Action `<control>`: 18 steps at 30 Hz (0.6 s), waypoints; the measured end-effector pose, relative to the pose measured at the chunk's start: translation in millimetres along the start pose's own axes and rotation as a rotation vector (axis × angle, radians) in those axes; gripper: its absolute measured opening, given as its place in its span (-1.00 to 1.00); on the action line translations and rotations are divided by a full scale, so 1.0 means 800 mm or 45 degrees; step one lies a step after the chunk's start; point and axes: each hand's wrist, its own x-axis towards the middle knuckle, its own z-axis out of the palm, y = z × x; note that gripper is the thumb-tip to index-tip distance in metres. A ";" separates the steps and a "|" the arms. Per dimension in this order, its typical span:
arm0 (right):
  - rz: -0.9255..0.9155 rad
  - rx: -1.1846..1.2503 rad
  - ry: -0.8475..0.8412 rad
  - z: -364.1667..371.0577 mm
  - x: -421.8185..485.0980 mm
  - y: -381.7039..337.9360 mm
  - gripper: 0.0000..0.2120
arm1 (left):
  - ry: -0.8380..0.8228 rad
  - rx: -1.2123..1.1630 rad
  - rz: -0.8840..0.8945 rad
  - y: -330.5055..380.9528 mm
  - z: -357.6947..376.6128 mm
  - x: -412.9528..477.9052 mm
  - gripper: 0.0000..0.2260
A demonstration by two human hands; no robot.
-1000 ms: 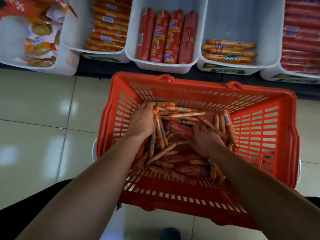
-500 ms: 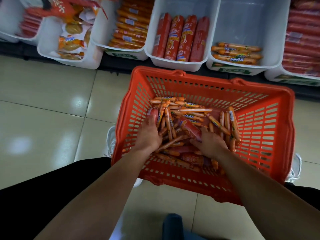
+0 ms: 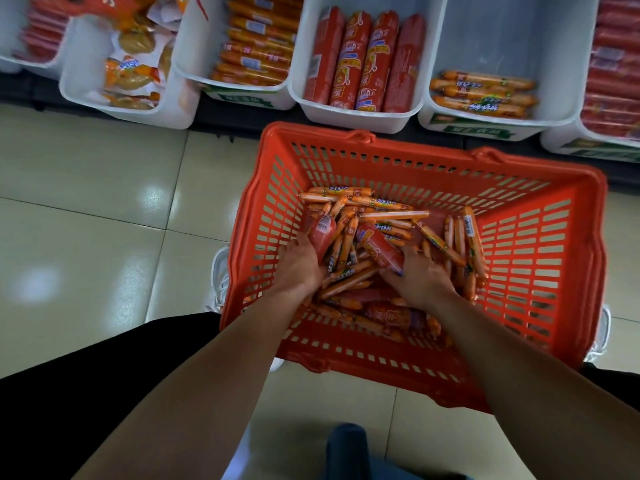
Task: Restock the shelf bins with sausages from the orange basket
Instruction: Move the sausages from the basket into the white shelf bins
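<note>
Thick red sausages [image 3: 322, 233] in our orange plastic basket [image 3: 415, 157]
Left hand [image 3: 299, 261], right hand [image 3: 420, 275] each grip one; we'd lift straight toward twelve o'clock.

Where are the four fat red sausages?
Top centre of the head view: the fat red sausages lie side by side in a white bin just beyond the orange basket.

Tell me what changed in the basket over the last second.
The left hand pulled up a thick red sausage and now grips it; the right hand took hold of a second thick red sausage. The orange basket and the shelf bins stayed as they were.
</note>
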 end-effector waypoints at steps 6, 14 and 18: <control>-0.061 0.044 -0.027 -0.008 -0.009 -0.005 -0.35 | -0.092 0.037 0.151 0.000 0.008 -0.004 -0.39; -0.139 -0.033 0.028 -0.069 -0.050 -0.017 -0.36 | -0.098 -0.057 0.166 0.001 -0.035 -0.023 -0.38; -0.162 -0.179 0.042 -0.126 -0.083 -0.034 -0.40 | 0.024 -0.128 0.219 0.024 -0.101 -0.051 -0.42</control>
